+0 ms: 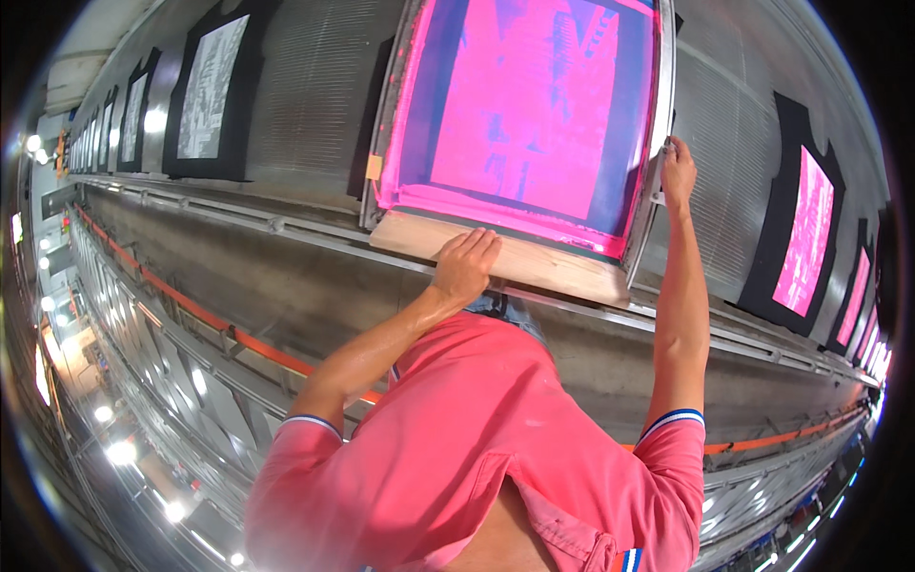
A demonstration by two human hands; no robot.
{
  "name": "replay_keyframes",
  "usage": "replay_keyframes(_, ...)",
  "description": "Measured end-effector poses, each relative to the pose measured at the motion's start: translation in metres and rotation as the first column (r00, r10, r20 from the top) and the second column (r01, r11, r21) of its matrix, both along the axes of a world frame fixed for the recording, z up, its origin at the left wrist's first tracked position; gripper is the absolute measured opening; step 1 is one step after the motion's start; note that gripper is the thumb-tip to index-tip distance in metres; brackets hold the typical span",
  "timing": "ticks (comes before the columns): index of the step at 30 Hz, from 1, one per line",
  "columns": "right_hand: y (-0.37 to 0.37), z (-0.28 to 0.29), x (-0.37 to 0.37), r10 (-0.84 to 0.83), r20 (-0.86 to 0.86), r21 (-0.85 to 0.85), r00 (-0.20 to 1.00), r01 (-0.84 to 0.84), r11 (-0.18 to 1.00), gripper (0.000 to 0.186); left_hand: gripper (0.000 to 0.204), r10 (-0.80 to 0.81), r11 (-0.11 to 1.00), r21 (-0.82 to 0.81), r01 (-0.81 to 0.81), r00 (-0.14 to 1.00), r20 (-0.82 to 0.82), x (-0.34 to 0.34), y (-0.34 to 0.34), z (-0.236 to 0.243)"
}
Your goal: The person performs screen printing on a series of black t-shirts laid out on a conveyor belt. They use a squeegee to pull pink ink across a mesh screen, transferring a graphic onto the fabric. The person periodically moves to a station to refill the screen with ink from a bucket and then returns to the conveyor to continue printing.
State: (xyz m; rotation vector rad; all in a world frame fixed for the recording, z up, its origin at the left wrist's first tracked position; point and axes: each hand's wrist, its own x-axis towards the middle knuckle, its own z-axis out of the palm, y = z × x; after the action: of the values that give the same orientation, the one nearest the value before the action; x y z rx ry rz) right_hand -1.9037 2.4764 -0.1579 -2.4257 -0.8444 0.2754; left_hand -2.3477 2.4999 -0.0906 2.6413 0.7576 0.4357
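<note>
A screen frame (pixel 661 71) holds a mesh covered with bright pink ink (pixel 524 114) over a bluish pattern, with a pale wooden strip (pixel 553 263) along its near edge. My left hand (pixel 462 267) grips this strip left of its middle, fingers bent over the wood. My right hand (pixel 679 173) is raised to the frame's right side, its fingers closed on the metal edge. A small yellowish piece (pixel 374 166) is on the frame's lower left.
Dark shirts with grey prints (pixel 205 86) lie along the long metal bench (pixel 305 86) to the left; ones with pink prints (pixel 803 229) to the right. A metal rail (pixel 276 225) runs along the near edge; an orange bar (pixel 229 334) runs behind me.
</note>
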Motion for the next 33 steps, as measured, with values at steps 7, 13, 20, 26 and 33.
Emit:
replay_keyframes(7, 0.000, -0.003, 0.005, -0.007, 0.015, -0.008, 1.000, 0.007, 1.000, 0.035, 0.029, -0.086, 0.974, -0.227, -0.017, 0.895, -0.437, 0.036, 0.077, 0.046)
replay_keyframes(13, -0.001, -0.005, 0.006, -0.028, -0.028, -0.011, 0.999, 0.028, 1.000, 0.033, 0.033, -0.137, 0.933, -0.357, -0.042, 0.877, -0.460, 0.055, 0.137, 0.062)
replay_keyframes(20, -0.002, -0.006, 0.004, -0.046, -0.054, 0.039, 0.997, 0.048, 0.998, 0.032, 0.032, 0.116, 0.848, -0.505, -0.162, 0.986, -0.121, 0.038, 0.180, 0.087)
replay_keyframes(26, -0.001, -0.004, 0.000, -0.046, -0.031, 0.075, 0.998, 0.048, 0.996, 0.032, 0.036, 0.306, 0.867, -0.377, -0.324, 0.946, -0.109, 0.019, 0.203, 0.064)
replay_keyframes(33, -0.003, -0.003, 0.001, -0.046, -0.025, 0.062, 0.999, 0.047, 0.997, 0.031, 0.033, 0.408, 0.772, -0.489, -0.406, 0.906, -0.108, 0.032, 0.190, 0.044)
